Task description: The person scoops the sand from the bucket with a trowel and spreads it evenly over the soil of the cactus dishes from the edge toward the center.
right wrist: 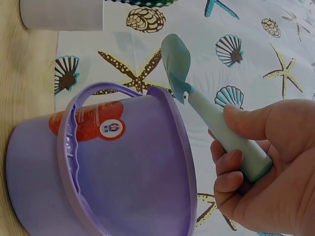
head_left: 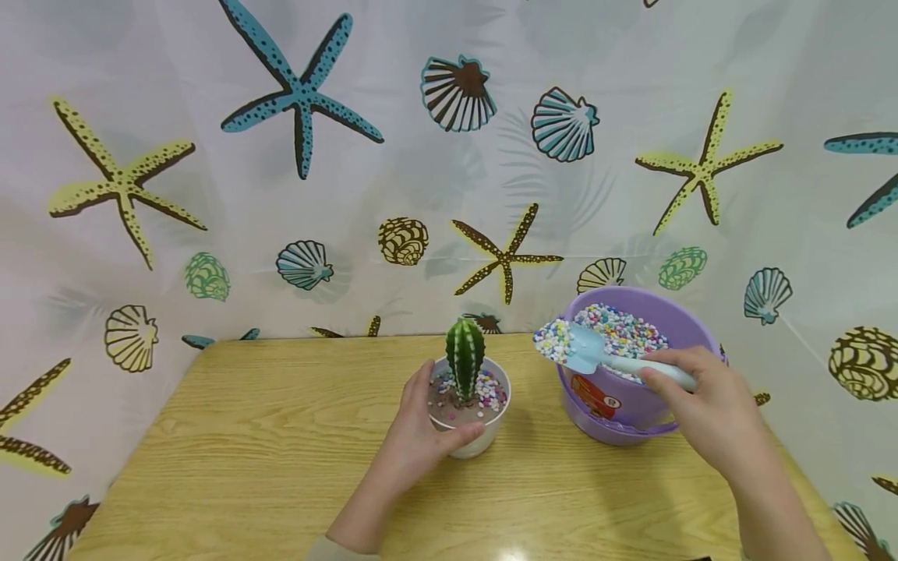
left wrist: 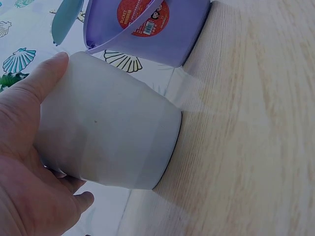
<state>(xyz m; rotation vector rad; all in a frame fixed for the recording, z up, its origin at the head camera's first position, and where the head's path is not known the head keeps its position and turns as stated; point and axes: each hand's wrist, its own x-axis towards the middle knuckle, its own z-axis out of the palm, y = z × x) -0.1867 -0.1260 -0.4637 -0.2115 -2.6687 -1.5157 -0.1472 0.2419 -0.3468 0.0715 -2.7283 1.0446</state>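
Note:
My left hand (head_left: 419,432) holds a white flower pot (left wrist: 110,123) by its side, thumb at the front and fingers round the left. The pot stands upright on the wooden table. In it a green cactus (head_left: 465,360) rises from brownish soil, with coloured pebbles (head_left: 489,392) strewn mostly on the right side. My right hand (head_left: 715,401) grips the handle of a light blue trowel (head_left: 588,351). Its blade points left and carries a heap of coloured pebbles (head_left: 553,340), just over the left rim of a purple bucket (head_left: 684,315). More such pebbles (head_left: 617,323) lie inside the bucket.
The wooden table (head_left: 281,436) extends left of the pot and in front of it. Behind it hangs a white cloth (head_left: 393,171) printed with starfish and shells. The bucket's purple handle (right wrist: 66,142) hangs down on its near side.

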